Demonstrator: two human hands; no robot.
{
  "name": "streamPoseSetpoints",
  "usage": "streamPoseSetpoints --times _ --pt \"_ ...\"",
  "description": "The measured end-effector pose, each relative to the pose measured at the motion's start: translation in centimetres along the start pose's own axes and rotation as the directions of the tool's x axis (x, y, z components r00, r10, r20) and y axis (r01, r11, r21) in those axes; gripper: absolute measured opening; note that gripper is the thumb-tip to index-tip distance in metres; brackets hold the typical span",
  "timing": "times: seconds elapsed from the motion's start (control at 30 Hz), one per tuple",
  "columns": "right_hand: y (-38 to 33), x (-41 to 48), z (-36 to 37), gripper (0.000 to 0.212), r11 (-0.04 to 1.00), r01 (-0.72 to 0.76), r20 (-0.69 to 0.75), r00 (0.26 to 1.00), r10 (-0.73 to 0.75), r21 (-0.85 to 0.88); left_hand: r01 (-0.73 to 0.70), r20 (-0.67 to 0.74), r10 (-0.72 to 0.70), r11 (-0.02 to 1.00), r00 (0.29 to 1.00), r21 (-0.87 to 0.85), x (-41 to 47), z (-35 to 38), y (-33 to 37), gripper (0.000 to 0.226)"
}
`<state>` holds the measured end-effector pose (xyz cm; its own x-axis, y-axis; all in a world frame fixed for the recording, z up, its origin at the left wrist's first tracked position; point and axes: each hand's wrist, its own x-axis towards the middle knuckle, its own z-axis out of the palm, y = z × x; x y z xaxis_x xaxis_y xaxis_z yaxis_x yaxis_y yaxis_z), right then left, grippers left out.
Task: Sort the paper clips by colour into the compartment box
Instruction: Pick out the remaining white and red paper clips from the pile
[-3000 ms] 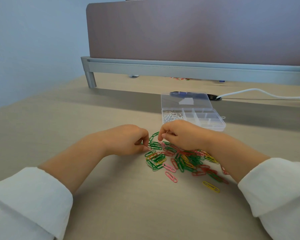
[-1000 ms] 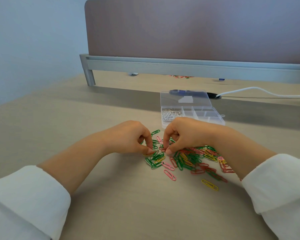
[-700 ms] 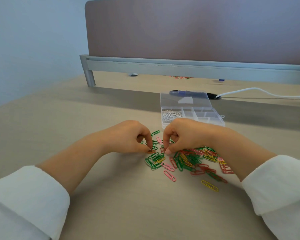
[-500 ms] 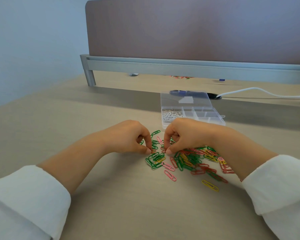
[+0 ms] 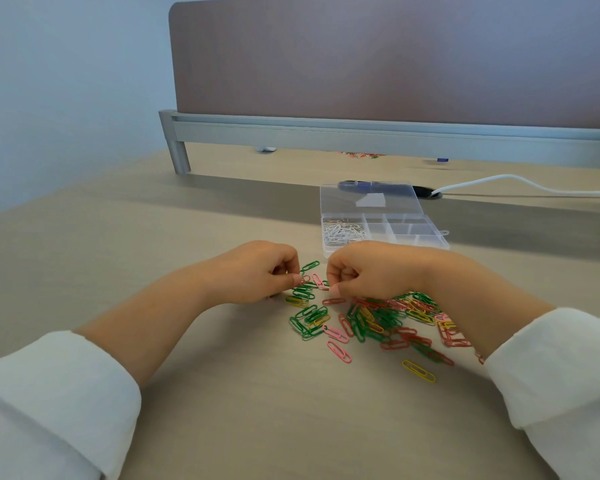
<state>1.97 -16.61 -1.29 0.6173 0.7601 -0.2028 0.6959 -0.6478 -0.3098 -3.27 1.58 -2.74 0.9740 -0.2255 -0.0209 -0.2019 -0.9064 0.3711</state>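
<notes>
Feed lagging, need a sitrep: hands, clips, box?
Left hand pinching a clip, right hand a pink clip, both at pile edge. Box open, only white clips in. Nothing blocking.

The right forearm [image 5: 482, 306] covers the clips' [image 5: 378, 317] right part, the right hand [image 5: 371, 268] hides part of the box's [image 5: 437, 233] near edge, and the cable [image 5: 499, 181] is cut off near the desk's [image 5: 222, 410] right edge.
</notes>
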Motion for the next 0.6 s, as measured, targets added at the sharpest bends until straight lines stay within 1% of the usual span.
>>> streamPoseSetpoints --times 0.1,0.2,0.33,0.4,0.43,0.5,0.53,0.6 --pt "0.03 0.06 -0.01 0.008 1.0 -0.002 -0.011 1.0 0.002 -0.02 0.017 0.03 -0.017 1.0 0.999 0.0 0.07 0.06 0.11 0.025" --pt "-0.04 0.13 -0.02 0.013 1.0 -0.013 -0.016 1.0 0.013 0.0 0.027 0.003 -0.027 1.0 1.0 0.001 0.21 0.08 0.05 0.027" --pt "0.01 -0.01 -0.01 0.014 0.996 -0.024 -0.025 0.999 0.026 0.089 0.002 -0.014 -0.002 1.0 1.0 -0.017 0.14 0.26 -0.23 0.023" --pt "0.13 -0.01 0.11 0.008 0.986 -0.02 -0.028 0.999 0.025 0.165 -0.012 -0.021 0.011 0.998 1.0 -0.054 0.16 0.32 -0.34 0.021" --pt "0.14 0.03 0.11 0.01 0.981 -0.018 -0.031 0.999 0.024 0.191 -0.014 -0.029 0.012 0.997 1.0 -0.073 0.21 0.34 -0.39 0.017" --pt "0.15 0.15 0.01 0.026 0.982 -0.012 -0.03 0.999 0.017 0.187 -0.013 -0.039 0.008 0.994 0.999 -0.108 0.27 0.38 -0.46 0.011" --pt "0.13 0.19 -0.04 0.032 0.984 -0.01 -0.026 1.0 0.015 0.18 -0.011 -0.04 0.006 0.993 0.999 -0.12 0.29 0.4 -0.48 0.011" --pt "0.11 0.26 -0.15 0.033 0.985 -0.015 -0.031 0.999 0.021 0.172 -0.007 -0.038 0.002 0.991 0.999 -0.136 0.31 0.43 -0.48 0.021"
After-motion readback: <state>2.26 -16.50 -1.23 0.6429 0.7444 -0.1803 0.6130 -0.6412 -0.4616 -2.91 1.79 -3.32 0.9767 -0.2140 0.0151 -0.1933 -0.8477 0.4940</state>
